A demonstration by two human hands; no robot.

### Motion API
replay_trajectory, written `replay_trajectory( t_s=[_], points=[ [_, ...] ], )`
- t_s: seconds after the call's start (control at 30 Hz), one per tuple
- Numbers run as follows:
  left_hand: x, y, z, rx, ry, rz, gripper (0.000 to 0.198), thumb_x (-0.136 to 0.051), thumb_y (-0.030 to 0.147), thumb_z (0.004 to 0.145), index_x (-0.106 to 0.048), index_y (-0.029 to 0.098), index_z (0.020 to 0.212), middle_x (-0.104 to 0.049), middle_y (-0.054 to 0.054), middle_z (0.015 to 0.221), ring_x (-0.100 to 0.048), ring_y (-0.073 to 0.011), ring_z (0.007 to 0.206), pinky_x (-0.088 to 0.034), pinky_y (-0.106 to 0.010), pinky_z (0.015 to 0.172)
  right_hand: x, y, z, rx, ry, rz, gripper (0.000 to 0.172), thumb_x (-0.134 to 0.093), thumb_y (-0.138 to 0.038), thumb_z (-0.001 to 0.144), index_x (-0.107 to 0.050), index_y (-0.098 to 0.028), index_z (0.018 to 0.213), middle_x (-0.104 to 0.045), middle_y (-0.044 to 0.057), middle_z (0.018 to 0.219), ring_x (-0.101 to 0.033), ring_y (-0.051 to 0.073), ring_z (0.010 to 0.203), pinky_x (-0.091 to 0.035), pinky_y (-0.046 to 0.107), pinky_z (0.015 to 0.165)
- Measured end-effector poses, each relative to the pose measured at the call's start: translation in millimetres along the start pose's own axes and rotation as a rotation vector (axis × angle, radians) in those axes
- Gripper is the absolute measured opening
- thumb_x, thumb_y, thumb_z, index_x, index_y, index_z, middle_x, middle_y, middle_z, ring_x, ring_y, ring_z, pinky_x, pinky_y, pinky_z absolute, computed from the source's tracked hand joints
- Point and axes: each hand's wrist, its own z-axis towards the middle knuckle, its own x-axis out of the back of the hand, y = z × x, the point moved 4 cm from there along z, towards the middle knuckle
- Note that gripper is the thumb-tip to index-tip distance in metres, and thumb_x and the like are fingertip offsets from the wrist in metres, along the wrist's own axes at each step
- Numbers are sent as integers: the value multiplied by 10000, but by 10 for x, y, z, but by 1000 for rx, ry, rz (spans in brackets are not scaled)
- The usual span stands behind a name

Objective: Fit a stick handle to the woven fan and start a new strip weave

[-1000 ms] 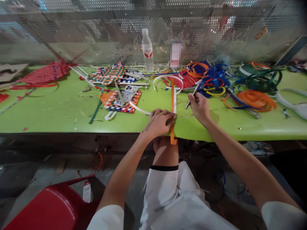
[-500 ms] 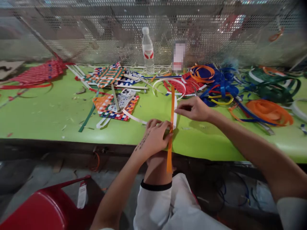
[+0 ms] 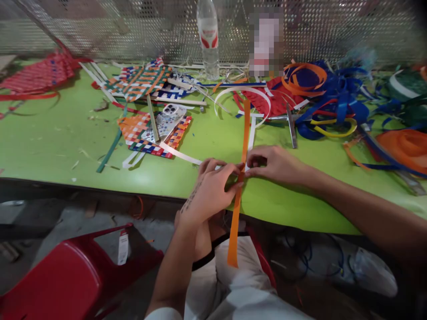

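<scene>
A long orange strip runs from the middle of the green table over its front edge and hangs down over my lap. My left hand pinches this strip at the table's edge, fingers closed on it. My right hand meets it from the right, fingertips pinched on the orange strip and on a white strip lying beside it. Metal scissors lie on the table just beyond my right hand, apart from it.
A phone rests on a small woven mat. Further woven pieces, a water bottle and heaps of blue, orange and green bands lie along a mesh wall. A red chair stands lower left.
My right hand has put down the scissors and come to the strips beside my left hand. The orange strip now hangs further over the table edge. The view has tilted down.
</scene>
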Motion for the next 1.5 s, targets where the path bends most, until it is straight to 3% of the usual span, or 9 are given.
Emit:
replay_trajectory(
  t_s=[0.3,0.53,0.7,0.87,1.2,1.5],
  points=[
    [-1,-11,4,-2,4,-3,191,-753,312,997,-676,273,1168,-768,-47,1135,-591,-302,1247,-434,-488,1149,-17,-39,-42,5,-14,-59,189,-815,-406,931,-732,-242,885,-726,2,833,-633,175,715,-422,316,619],
    [-3,-14,3,9,4,-14,180,-755,319,992,-669,289,1147,-773,-39,1158,-589,-307,1253,-443,-498,1135,28,-7,-48,251,11,51,204,-697,-411,1048,-815,-256,988,-805,60,1019,-742,235,941,-584,383,847],
    [-6,-14,-4,11,3,-22,211,-750,317,1005,-656,294,1193,-787,-13,1183,-595,-288,1249,-428,-489,1156,11,-7,-249,476,167,-126,208,-638,-280,1077,-840,-297,1124,-823,79,1131,-758,274,1068,-626,474,946],
    [-13,-24,-13,25,16,-13,265,-747,326,1006,-616,282,1233,-770,-35,1199,-586,-294,1244,-439,-486,1147,-58,-35,-378,640,124,-216,359,-611,-159,1063,-786,-294,1346,-802,86,1318,-728,291,1283,-626,506,1077],
    [-5,-17,-21,49,9,-19,265,-748,317,998,-593,288,1211,-741,-36,1203,-566,-299,1248,-435,-481,1157,-112,-10,-296,613,128,-254,264,-624,-255,1079,-809,-271,1268,-823,81,1237,-773,280,1125,-632,491,998],
    [-23,-29,-10,30,18,-4,262,-744,317,999,-589,255,1200,-725,-55,1182,-562,-306,1224,-436,-486,1134,-120,-114,-316,699,133,-341,252,-624,-280,1095,-798,-180,1247,-833,104,1182,-770,289,1087,-623,481,951]
  ],
)
